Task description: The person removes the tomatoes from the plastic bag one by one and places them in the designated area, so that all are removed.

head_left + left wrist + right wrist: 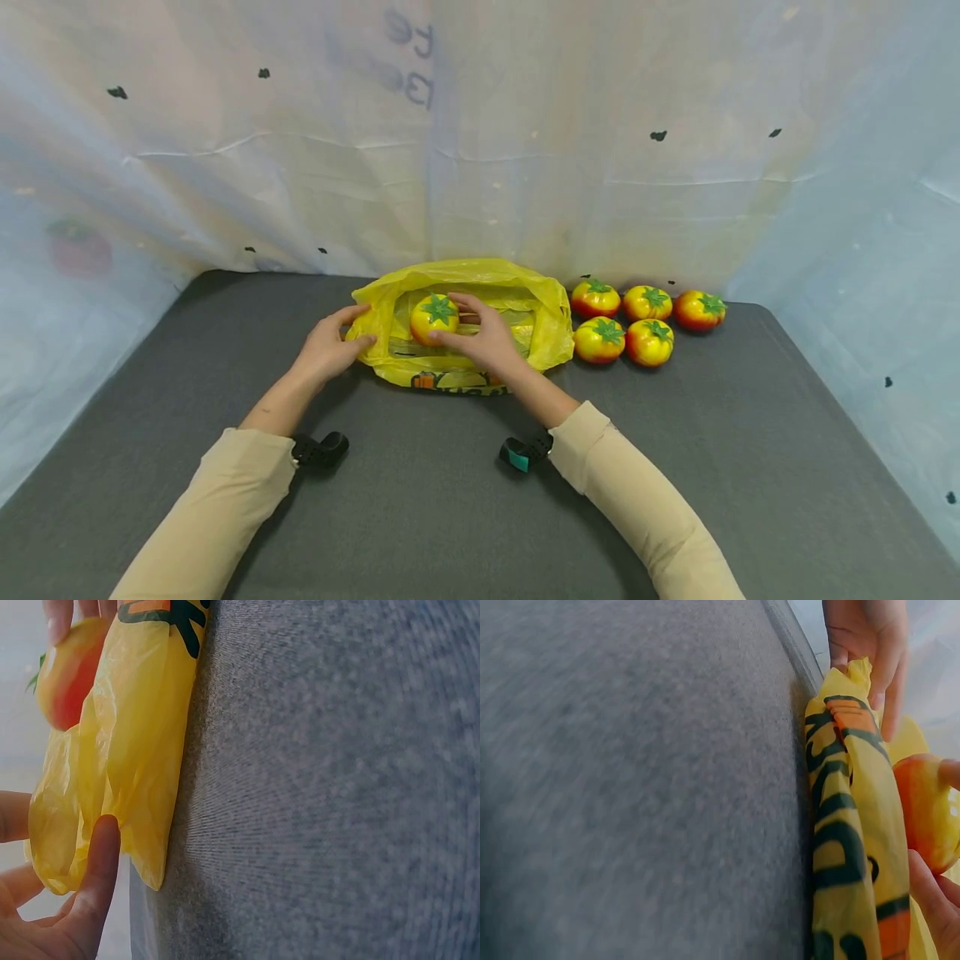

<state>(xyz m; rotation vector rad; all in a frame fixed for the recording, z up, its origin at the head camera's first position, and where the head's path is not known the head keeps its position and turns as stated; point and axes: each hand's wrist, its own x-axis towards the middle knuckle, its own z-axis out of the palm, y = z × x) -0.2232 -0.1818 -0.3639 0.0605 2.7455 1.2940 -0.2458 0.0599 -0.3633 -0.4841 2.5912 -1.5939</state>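
A yellow plastic bag (555, 333) lies at the back of the table with its mouth spread upward and dark green and orange print along its front. My left hand (332, 346) holds the bag's left end, thumb at the front and fingers behind. In the left wrist view, that thumb (101, 870) touches the plastic. Over the bag's mouth, my right hand (483, 337) grips a red-and-yellow tomato (433, 320) with a green leafy top. The right wrist view shows the tomato (928, 814) between thumb and fingers, just beyond the bag's printed side (847, 847).
Several more red-and-yellow tomatoes (649, 342) stand in two rows right of the bag, the nearest ones close to its edge. The dark grey table (420, 508) meets a pale hanging sheet (525, 167) behind and at both sides.
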